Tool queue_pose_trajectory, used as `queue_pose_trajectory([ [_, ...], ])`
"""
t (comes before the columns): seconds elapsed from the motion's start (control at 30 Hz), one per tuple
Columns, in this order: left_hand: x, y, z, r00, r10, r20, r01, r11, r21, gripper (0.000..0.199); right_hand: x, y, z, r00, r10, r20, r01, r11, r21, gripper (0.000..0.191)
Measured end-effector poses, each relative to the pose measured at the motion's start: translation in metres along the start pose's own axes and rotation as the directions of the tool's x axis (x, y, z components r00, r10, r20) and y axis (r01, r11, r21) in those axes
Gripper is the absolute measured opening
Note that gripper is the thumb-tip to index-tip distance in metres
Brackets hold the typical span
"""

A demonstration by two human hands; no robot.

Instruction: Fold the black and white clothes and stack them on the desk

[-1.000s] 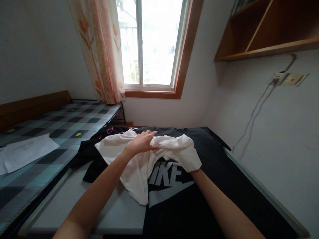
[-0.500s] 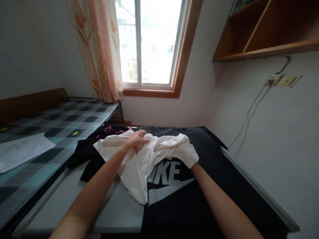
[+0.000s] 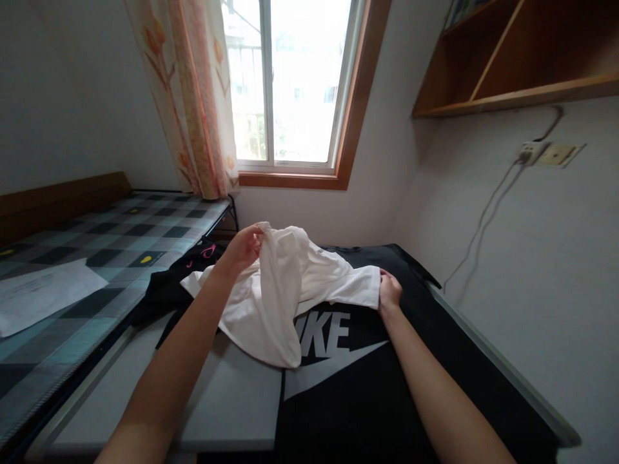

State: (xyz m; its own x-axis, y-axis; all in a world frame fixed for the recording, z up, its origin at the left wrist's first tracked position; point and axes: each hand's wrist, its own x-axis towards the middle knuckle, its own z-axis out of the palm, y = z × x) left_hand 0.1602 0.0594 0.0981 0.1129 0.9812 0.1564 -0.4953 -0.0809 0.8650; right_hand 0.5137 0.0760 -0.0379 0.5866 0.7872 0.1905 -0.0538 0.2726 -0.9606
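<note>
A crumpled white garment (image 3: 285, 277) hangs partly lifted between my hands. My left hand (image 3: 245, 246) pinches its upper edge at the left, with the fingers closed on the fabric. At the right, my right hand (image 3: 389, 291) grips the end of what looks like a sleeve. Beneath lies a black garment (image 3: 348, 399) with grey lettering and a grey swoosh, spread over a light grey tabletop (image 3: 232, 399). A black cloth with pink marks (image 3: 169, 283) lies behind and left of the white one.
To the left is a bed with a checkered mat (image 3: 145, 225) and a paper sheet (image 3: 43, 293) on it. A curtain (image 3: 193, 96) hangs beside the window. On the right wall are a wooden shelf (image 3: 512, 96) and a socket (image 3: 556, 154) with a cable.
My left hand has risen and moved slightly left, lifting the white fabric. My right hand, earlier hidden inside the sleeve end, now shows outside, holding its edge.
</note>
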Motion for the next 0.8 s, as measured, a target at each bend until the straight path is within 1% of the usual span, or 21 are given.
queue_pose_trajectory([
  [0.03,0.0,0.002,0.001,1.0,-0.009,-0.02,0.008,0.998,-0.056,0.007,0.005,0.002,-0.003,0.997,-0.006,-0.076,0.004,1.0,-0.03,0.022],
  [0.07,-0.001,0.004,0.002,0.999,-0.028,-0.027,0.025,0.995,-0.097,0.012,0.007,0.003,-0.005,0.988,-0.048,-0.149,0.036,0.996,-0.088,0.021],
  [0.1,-0.003,0.005,0.003,0.999,-0.049,-0.017,0.046,0.991,-0.123,0.018,0.007,0.003,-0.006,0.973,-0.13,-0.191,0.098,0.98,-0.172,0.021],
  [0.13,-0.004,0.006,0.006,0.998,-0.069,0.005,0.069,0.989,-0.132,0.021,0.006,0.002,-0.006,0.955,-0.237,-0.18,0.185,0.946,-0.266,0.022],
  [0.17,-0.006,0.006,0.008,0.996,-0.089,0.032,0.092,0.988,-0.126,0.024,0.002,0.001,-0.004,0.933,-0.341,-0.114,0.284,0.893,-0.35,0.023],
  [0.2,-0.007,0.006,0.011,0.994,-0.099,0.056,0.104,0.989,-0.108,0.025,-0.003,-0.001,-0.002,0.908,-0.419,-0.003,0.382,0.832,-0.403,0.025],
  [0.23,-0.008,0.006,0.013,0.992,-0.1,0.075,0.105,0.991,-0.077,0.026,-0.009,-0.002,0.001,0.879,-0.458,0.13,0.468,0.779,-0.418,0.029],
  [0.3,-0.008,0.005,0.016,0.993,-0.079,0.088,0.076,0.996,0.036,0.028,-0.02,-0.002,0.008,0.808,-0.463,0.364,0.585,0.704,-0.403,0.037],
  [0.37,-0.008,0.004,0.016,0.997,-0.008,0.077,-0.011,0.968,0.25,0.033,-0.027,0.002,0.013,0.748,-0.4,0.53,0.639,0.65,-0.411,0.048],
  [0.4,-0.009,0.003,0.015,0.995,0.039,0.092,-0.072,0.913,0.401,0.036,-0.028,0.005,0.014,0.732,-0.348,0.586,0.645,0.63,-0.432,0.054],
  [0.43,-0.009,0.002,0.013,0.989,0.076,0.13,-0.136,0.815,0.563,0.04,-0.029,0.007,0.014,0.728,-0.292,0.62,0.639,0.616,-0.461,0.06],
  [0.47,-0.01,0.001,0.011,0.979,0.085,0.185,-0.193,0.675,0.712,0.043,-0.028,0.01,0.014,0.735,-0.24,0.634,0.623,0.609,-0.492,0.065],
  [0.5,-0.012,-0.001,0.008,0.969,0.054,0.242,-0.235,0.509,0.828,0.044,-0.027,0.013,0.014,0.747,-0.201,0.633,0.602,0.607,-0.518,0.069],
  [0.53,-0.013,-0.003,0.006,0.958,-0.013,0.285,-0.264,0.342,0.902,0.046,-0.025,0.014,0.013,0.762,-0.181,0.621,0.582,0.612,-0.535,0.071],
  [0.57,-0.014,-0.006,0.003,0.949,-0.093,0.302,-0.28,0.196,0.94,0.051,-0.024,0.015,0.012,0.776,-0.179,0.605,0.566,0.622,-0.542,0.072],
  [0.6,-0.015,-0.009,0.0,0.941,-0.165,0.296,-0.287,0.076,0.955,0.058,-0.022,0.015,0.011,0.787,-0.187,0.589,0.555,0.632,-0.541,0.071],
  [0.63,-0.016,-0.011,-0.002,0.935,-0.22,0.277,-0.288,-0.02,0.957,0.065,-0.022,0.015,0.011,0.793,-0.198,0.577,0.55,0.641,-0.536,0.067],
  [0.67,-0.016,-0.014,-0.004,0.933,-0.256,0.252,-0.284,-0.096,0.954,0.069,-0.021,0.014,0.01,0.793,-0.206,0.573,0.55,0.646,-0.529,0.062],
  [0.7,-0.015,-0.016,-0.005,0.935,-0.279,0.22,-0.271,-0.156,0.95,0.068,-0.021,0.013,0.01,0.791,-0.211,0.575,0.554,0.646,-0.525,0.055],
  [0.73,-0.015,-0.018,-0.006,0.941,-0.287,0.182,-0.245,-0.203,0.948,0.062,-0.022,0.011,0.01,0.787,-0.214,0.578,0.56,0.641,-0.525,0.048],
  [0.8,-0.012,-0.02,-0.007,0.957,-0.273,0.099,-0.175,-0.271,0.947,0.041,-0.024,0.006,0.009,0.777,-0.237,0.583,0.586,0.609,-0.534,0.036],
])
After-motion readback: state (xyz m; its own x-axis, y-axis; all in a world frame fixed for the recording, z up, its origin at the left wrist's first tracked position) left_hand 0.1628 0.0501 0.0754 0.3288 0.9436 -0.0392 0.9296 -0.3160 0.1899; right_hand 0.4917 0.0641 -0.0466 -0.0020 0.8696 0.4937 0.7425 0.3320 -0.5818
